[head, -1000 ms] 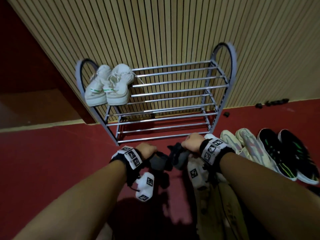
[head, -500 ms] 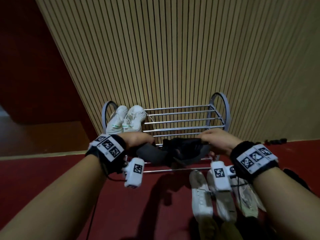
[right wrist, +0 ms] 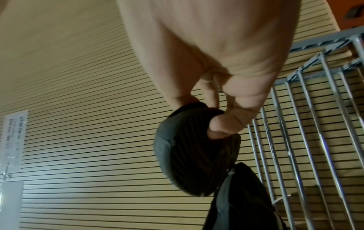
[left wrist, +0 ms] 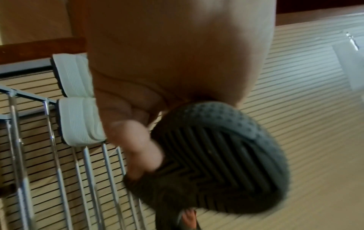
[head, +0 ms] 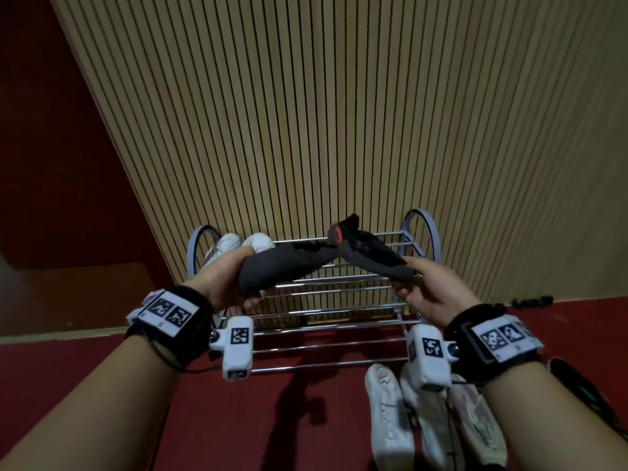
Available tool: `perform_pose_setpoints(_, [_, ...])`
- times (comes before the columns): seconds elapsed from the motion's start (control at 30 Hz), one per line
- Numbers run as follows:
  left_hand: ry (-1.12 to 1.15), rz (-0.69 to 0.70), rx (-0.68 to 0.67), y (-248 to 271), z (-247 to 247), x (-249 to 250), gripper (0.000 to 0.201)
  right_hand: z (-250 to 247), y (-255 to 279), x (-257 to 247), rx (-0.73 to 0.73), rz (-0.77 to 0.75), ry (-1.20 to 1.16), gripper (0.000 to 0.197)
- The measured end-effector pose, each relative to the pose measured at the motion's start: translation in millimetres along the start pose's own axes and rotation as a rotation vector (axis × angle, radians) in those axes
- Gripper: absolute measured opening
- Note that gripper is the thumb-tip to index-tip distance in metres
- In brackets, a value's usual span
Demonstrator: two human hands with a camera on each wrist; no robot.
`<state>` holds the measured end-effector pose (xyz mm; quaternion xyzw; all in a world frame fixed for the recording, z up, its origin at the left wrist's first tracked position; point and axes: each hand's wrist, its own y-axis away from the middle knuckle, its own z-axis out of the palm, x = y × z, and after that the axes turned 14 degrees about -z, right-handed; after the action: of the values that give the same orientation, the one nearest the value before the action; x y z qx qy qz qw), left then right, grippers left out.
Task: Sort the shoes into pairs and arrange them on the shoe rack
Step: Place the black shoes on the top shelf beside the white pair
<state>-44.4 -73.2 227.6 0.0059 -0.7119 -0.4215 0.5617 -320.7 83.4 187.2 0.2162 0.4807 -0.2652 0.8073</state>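
Your forearms are bare, with no sleeves in sight. On each wrist you wear a black strap [head: 176, 321] carrying a white plate printed with two black square-patterned markers. Below your left hand [head: 224, 283] hangs a white camera pod [head: 238, 348] with its own marker; a matching pod [head: 429, 356] sits by your right hand [head: 433, 294]. A thin black cable trails from the left strap.

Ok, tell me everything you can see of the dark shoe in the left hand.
The dark grey shoe looks soft and knit-like, with a grey dotted rubber edge and a black sole grooved in chevrons. The left hand grips one end; it is held off the floor in front of the shoe rack, its far end meeting the matching shoe held by the right hand.
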Motion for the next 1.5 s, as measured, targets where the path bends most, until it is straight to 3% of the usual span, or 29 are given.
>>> perform_pose_setpoints(0.17, [0.078, 0.109, 0.210, -24.9, 20.5, 0.9, 0.018, 8.6, -19.7, 15.8, 0.010, -0.051, 0.001, 0.020])
perform_pose_setpoints(0.33, [-0.146, 0.288, 0.441, -66.2, 36.0, -3.0, 0.010, 6.6, -47.3, 39.4, 0.038, -0.082, 0.125, 0.026])
perform_pose_setpoints(0.7, [-0.447, 0.289, 0.690, -144.5, 54.9, -10.9, 0.036, 18.5, -99.8, 81.6, -0.087, -0.179, 0.415, 0.034])
perform_pose_setpoints(0.87, [-0.535, 0.261, 0.723, -163.8, 48.9, -9.3, 0.038, 33.0, -115.1, 97.6, -0.142, -0.236, 0.527, 0.033])
perform_pose_setpoints(1.03, [-0.814, 0.202, 0.719, -169.0, 42.9, -13.6, 0.032, 37.0, -121.3, 111.3, -0.151, -0.277, 0.611, 0.029])
perform_pose_setpoints(1.23, [-1.048, 0.130, 0.700, -155.1, 43.4, -17.2, 0.089, 37.5, -116.9, 119.1, -0.179, -0.340, 0.727, 0.019])
perform_pose_setpoints(1.37, [-0.990, 0.207, 0.654, -155.8, 41.2, -24.3, 0.079, 36.6, -112.8, 121.6, -0.170, -0.332, 0.674, 0.026])
perform_pose_setpoints(1.5, [-0.930, 0.199, 0.629, -156.8, 41.6, -28.5, 0.074, 37.6, -110.9, 124.7, -0.151, -0.330, 0.660, 0.031])
